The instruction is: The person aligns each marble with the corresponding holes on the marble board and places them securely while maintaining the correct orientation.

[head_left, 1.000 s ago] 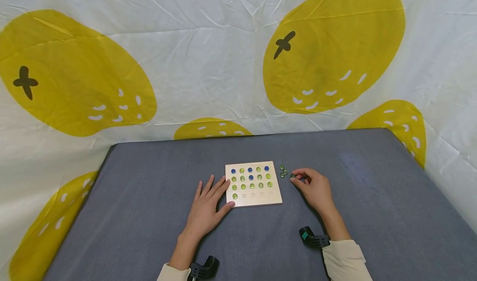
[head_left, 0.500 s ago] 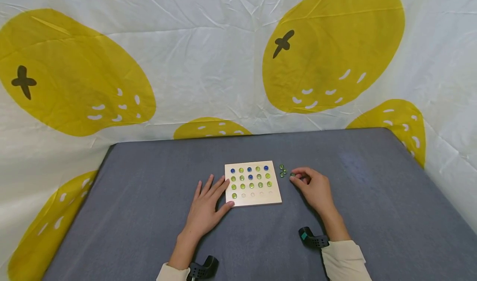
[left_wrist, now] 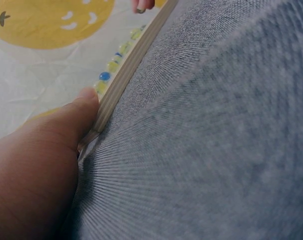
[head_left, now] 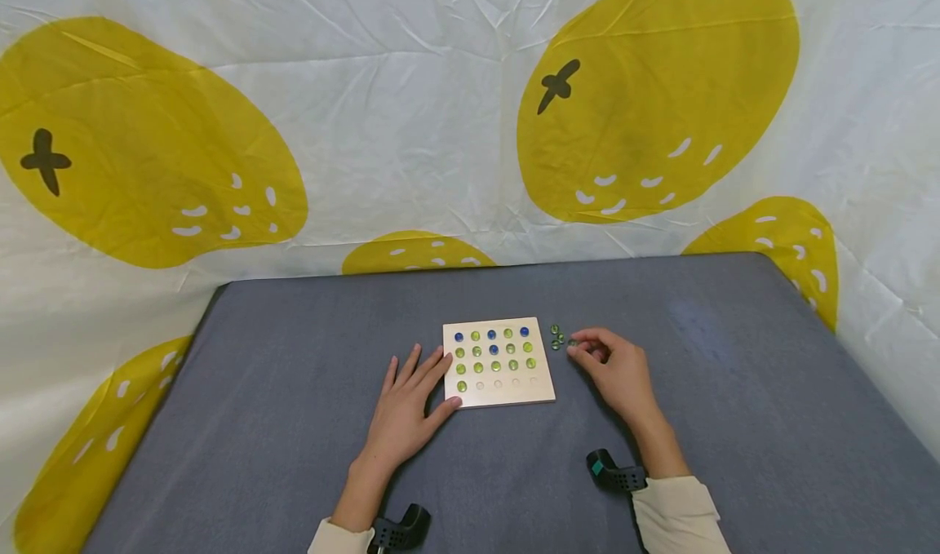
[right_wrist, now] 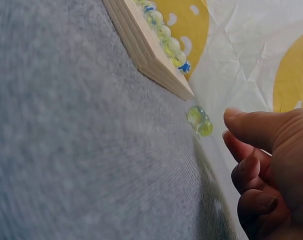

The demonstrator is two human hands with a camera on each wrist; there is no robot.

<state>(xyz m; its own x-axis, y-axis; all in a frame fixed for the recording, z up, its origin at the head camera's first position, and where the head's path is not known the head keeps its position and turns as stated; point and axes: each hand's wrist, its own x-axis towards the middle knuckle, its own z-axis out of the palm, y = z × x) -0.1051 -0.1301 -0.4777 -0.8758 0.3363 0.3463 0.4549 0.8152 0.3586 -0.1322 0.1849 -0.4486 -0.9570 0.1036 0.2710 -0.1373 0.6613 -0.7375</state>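
Observation:
A pale wooden board (head_left: 507, 394) lies on the table, set with rows of green and blue glass marbles. Its nearest row has one green marble (head_left: 461, 387) at the left, then bare hollows. My left hand (head_left: 400, 423) rests flat with spread fingers at the board's left edge; the thumb (left_wrist: 85, 102) touches the near corner. To the board's right, my right hand (head_left: 615, 374) pinches a green marble (head_left: 572, 343) between thumb and forefinger, low over the cloth. Beside those fingertips lies a small cluster of loose green marbles (head_left: 556, 344); the right wrist view shows part of it.
A grey cloth (head_left: 308, 342) covers the table. Behind it hangs a white sheet (head_left: 411, 146) printed with large yellow fruit. Black wrist devices (head_left: 402, 528) sit at both cuffs.
My right hand has shifted slightly left towards the loose marbles, and the marble at its fingertips has moved with it. The left hand and board stay put.

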